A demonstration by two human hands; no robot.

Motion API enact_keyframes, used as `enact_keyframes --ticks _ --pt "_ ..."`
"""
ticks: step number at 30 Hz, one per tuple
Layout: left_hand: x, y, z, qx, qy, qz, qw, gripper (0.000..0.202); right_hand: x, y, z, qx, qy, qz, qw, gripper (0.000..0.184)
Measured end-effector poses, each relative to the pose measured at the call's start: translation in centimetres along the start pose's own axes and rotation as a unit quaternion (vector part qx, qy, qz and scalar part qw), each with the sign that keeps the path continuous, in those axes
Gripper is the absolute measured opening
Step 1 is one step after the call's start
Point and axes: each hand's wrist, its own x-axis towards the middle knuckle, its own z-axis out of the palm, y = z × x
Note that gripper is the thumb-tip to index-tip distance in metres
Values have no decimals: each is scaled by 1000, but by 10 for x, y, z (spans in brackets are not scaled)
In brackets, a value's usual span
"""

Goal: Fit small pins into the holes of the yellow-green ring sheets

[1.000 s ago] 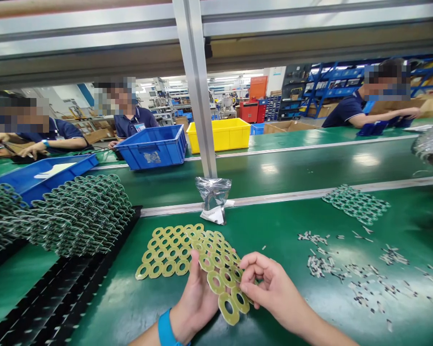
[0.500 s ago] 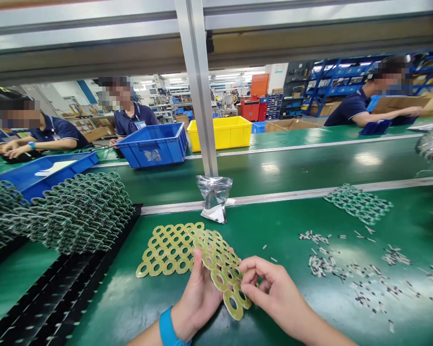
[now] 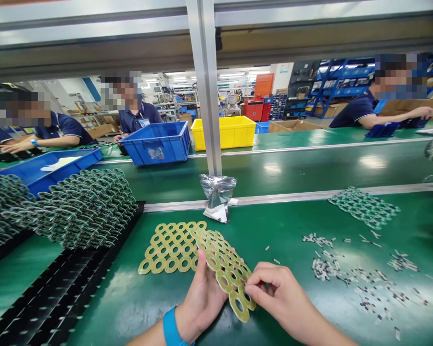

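Observation:
My left hand (image 3: 206,302), with a blue band at its wrist, supports a tilted panel of joined yellow-green ring boards (image 3: 222,260) from below. Its thumb presses on the panel's left edge. At the right edge of this panel, my right hand (image 3: 274,287) has thumb and index finger pinched together. Whatever lies between those fingertips is too small or hidden to make out. A second panel of yellow ring boards (image 3: 171,250) lies flat on the green table just behind and left, partly covered by the held one.
Small black-and-white parts (image 3: 324,266) lie scattered at right, before a green ring-board panel (image 3: 364,207). Stacked green boards (image 3: 82,209) stand in black racks at left. A silver bag (image 3: 218,194) sits by the metal post (image 3: 208,96). Co-workers sit beyond blue (image 3: 155,144) and yellow bins (image 3: 234,132).
My right index finger has come down towards the thumb at the panel's edge. The left hand keeps the panel in much the same pose. The whole view has shifted slightly.

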Motion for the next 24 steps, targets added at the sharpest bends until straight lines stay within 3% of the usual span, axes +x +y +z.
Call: enact_keyframes --ticks 8,11,13,16,19,24 --pt "1 0 3 0 6 1 1000 58 -3 -4 2 -1 5 -11 1000 19" --pt "0 2 4 -9 1 -7 1000 59 7 7 -16 38 3 -19 999 15" --pt "-2 2 4 -20 -3 -21 1000 60 17 25 -33 48 58 3 997 17" --pt "-5 2 2 -36 -7 -54 998 63 29 56 -58 -27 138 36 989 18" --pt "-6 2 0 -35 -9 -75 996 68 34 72 -68 -119 110 35 986 17" --pt "-5 2 2 -29 -19 -91 995 75 34 66 -62 -224 93 38 969 20"
